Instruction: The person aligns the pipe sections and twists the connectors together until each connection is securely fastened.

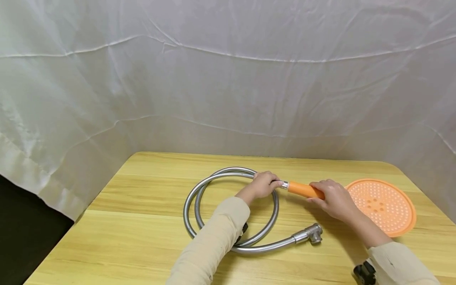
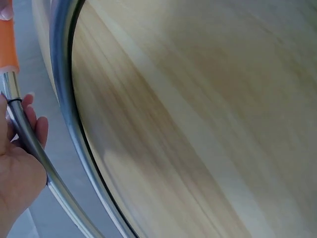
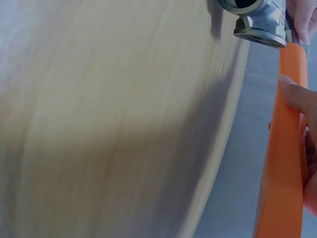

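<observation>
An orange shower head (image 1: 382,206) with a wide round perforated face lies toward the right of the table. My right hand (image 1: 335,198) grips its orange handle (image 1: 303,189), thumb along the near side in the right wrist view. At the handle's end, my left hand (image 1: 263,184) holds the metal shower hose (image 1: 189,206) just below its silver end fitting (image 2: 11,85). The fitting meets the handle's end in the left wrist view. From there the hose loops in a coil on the table and ends at a metal elbow connector (image 1: 314,233).
The wooden table (image 1: 135,229) has rounded far corners. Pale cloth (image 1: 228,91) hangs behind it and along both sides. A dark area shows past the left edge. Small black devices (image 1: 365,273) sit at the wrists.
</observation>
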Demonstrator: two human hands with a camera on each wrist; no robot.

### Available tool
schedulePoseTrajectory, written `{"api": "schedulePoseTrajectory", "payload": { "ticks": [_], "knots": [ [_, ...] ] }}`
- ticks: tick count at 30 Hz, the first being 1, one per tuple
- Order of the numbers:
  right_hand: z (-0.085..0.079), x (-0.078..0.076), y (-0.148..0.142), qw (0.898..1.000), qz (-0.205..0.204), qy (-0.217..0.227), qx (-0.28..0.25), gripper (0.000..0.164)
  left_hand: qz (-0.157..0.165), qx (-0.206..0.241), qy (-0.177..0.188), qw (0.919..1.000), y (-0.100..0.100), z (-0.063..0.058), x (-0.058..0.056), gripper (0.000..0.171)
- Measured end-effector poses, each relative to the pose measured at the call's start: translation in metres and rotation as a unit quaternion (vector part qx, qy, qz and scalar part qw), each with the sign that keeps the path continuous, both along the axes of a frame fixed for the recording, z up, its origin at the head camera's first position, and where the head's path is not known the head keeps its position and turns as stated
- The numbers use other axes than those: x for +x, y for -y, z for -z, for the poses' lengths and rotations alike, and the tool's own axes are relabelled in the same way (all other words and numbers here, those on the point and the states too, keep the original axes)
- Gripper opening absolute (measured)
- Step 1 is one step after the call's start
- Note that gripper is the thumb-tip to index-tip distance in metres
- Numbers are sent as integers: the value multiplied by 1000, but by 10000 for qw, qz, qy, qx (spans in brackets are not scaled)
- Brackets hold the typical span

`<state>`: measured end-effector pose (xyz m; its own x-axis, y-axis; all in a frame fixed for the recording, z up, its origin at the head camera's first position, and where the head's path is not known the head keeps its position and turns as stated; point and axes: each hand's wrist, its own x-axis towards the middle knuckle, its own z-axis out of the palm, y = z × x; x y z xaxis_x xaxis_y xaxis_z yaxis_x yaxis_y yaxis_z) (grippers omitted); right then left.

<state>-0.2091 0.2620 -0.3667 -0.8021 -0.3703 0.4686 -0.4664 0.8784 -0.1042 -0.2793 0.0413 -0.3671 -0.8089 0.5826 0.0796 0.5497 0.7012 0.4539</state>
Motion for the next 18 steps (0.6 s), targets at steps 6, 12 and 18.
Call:
{"api": "schedulePoseTrajectory", "payload": {
  "ticks": [6, 12, 18],
  "knots": [
    [0, 0, 0, 9999, -84, -72, -25, 40, -36, 30, 67, 10000, -1, -2, 0, 29],
    [2, -1, -1, 9998, -126, -168, 42, 40, -40, 2, -7, 10000, -1, -2, 0, 27],
    [2, -1, -2, 9997, -153, -188, 65, 40, -33, 238, 123, 9996, 1, -2, 0, 22]
  ]
}}
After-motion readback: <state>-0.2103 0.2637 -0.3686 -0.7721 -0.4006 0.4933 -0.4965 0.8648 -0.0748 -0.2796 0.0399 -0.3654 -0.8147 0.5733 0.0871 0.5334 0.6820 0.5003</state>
